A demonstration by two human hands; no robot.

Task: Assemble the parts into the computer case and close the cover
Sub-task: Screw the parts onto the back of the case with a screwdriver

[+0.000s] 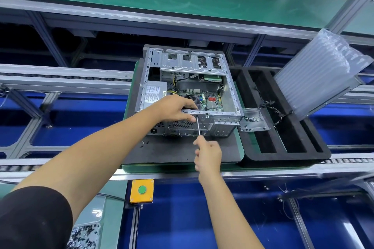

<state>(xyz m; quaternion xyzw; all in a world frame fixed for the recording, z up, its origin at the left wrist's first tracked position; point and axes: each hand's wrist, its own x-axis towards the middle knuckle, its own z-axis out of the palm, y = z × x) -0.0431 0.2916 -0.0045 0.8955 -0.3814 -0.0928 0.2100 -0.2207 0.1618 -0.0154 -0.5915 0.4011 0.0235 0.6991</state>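
The open computer case lies on its side on a dark mat on the desk, cover off. Our left hand grips the near rim, steadying it, while our right hand, fingers clenched around a screwdriver, sets the tip at a rear-panel screw, apparently fastening a part.

white label on the power supply, print too small to read
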